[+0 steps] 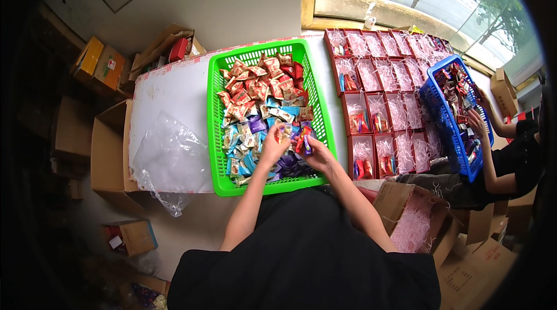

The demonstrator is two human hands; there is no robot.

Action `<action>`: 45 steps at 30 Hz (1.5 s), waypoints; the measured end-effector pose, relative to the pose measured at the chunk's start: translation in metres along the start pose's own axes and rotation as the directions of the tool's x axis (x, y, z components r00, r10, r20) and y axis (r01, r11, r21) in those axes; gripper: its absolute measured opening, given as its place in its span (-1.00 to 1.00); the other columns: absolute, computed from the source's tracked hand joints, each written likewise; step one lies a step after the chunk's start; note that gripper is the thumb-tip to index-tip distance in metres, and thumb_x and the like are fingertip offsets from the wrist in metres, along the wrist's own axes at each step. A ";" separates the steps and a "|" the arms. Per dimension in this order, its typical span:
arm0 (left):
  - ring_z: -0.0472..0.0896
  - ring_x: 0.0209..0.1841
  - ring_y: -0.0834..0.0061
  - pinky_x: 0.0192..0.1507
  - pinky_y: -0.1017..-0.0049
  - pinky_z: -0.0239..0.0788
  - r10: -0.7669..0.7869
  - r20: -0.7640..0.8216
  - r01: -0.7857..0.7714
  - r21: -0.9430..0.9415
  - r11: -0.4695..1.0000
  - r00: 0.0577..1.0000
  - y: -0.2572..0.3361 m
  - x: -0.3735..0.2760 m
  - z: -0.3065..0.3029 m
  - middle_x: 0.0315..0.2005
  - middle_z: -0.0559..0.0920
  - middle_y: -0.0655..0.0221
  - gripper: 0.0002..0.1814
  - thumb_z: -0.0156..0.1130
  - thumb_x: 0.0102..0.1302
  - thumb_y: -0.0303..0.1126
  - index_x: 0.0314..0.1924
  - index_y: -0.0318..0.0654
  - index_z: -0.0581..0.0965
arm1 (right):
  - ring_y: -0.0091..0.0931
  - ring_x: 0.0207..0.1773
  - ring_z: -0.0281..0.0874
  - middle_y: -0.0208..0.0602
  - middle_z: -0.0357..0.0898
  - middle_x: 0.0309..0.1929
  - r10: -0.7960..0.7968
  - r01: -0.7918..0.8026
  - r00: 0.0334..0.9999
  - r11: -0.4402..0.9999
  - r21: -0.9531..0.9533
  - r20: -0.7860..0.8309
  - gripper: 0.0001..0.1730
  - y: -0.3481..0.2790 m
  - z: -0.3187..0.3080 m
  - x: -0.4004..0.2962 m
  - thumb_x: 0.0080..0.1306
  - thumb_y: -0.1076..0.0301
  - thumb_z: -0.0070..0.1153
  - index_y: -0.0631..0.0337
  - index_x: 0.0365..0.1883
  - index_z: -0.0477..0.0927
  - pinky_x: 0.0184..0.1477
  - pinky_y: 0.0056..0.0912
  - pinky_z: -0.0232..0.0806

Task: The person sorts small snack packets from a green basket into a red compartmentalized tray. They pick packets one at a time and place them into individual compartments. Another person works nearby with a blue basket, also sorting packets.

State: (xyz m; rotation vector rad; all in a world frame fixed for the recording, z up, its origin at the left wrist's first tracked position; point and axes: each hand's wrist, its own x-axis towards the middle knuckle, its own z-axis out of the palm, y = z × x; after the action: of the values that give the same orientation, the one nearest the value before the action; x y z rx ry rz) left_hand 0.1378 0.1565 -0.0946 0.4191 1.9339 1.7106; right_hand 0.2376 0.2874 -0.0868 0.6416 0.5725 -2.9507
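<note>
A green plastic basket [216,136] stands before me, filled with wrapped sweets: red and cream packets [261,77] at the far end, blue and cream ones [235,153] at the near left, purple ones [289,168] at the near right. Over the near half of it, my left hand [273,146] has a light-coloured wrapped packet between its fingers. Close beside it, my right hand [320,153] holds a small bunch of red and purple wrapped sweets [304,141]. To the right stand rows of red boxes [347,114] with pale shredded paper; several nearer ones also hold sweets.
Past the boxes, a co-worker's hands [477,122] reach into a blue basket [444,122] of sweets. A clear plastic bag [167,162] lies at the table's left. Open cartons [109,149] stand at left, and a carton of pink shredded paper [413,223] is at lower right.
</note>
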 end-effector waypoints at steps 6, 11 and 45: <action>0.43 -0.27 0.63 -0.19 0.62 0.28 -0.043 -0.010 0.041 -0.144 0.989 0.999 0.018 -0.020 0.030 -0.32 0.48 0.39 -0.66 0.16 0.05 -0.46 -0.13 -0.27 0.37 | -0.53 -0.23 0.45 -0.38 0.49 -0.25 0.093 -0.088 0.995 0.991 0.099 -0.040 -0.69 0.001 -0.013 0.002 0.21 0.18 -0.05 0.16 -0.15 0.41 -0.12 -0.36 0.32; 0.37 -0.43 0.68 -0.36 0.65 0.23 0.012 -0.140 -0.035 -0.167 0.985 0.990 0.009 -0.022 0.043 -0.48 0.44 0.47 -0.80 0.11 0.11 -0.39 -0.24 -0.25 0.40 | -0.54 -0.19 0.43 -0.36 0.46 -0.20 0.092 -0.100 0.992 0.990 -0.098 -0.087 -0.65 0.001 -0.006 -0.001 0.25 0.12 -0.14 0.16 -0.12 0.39 -0.08 -0.28 0.30; 0.38 -0.07 0.24 -0.01 0.32 0.14 0.337 -0.320 0.050 0.786 0.616 0.886 0.013 -0.109 -0.037 -0.22 0.49 0.22 -0.74 0.01 0.13 -0.37 -0.17 -0.29 0.43 | -0.60 -0.64 0.40 -0.41 0.48 -0.58 -0.441 -0.009 0.773 0.711 -0.704 -0.456 -0.67 -0.280 -0.066 0.034 0.18 0.02 -0.19 0.08 -0.37 0.45 -0.62 -0.51 0.22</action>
State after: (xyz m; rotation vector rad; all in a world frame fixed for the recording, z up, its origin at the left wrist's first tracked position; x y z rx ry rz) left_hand 0.2043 0.0681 -0.0601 0.5320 3.0522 0.9715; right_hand 0.1919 0.5726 -0.0605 1.4720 1.7915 -2.3297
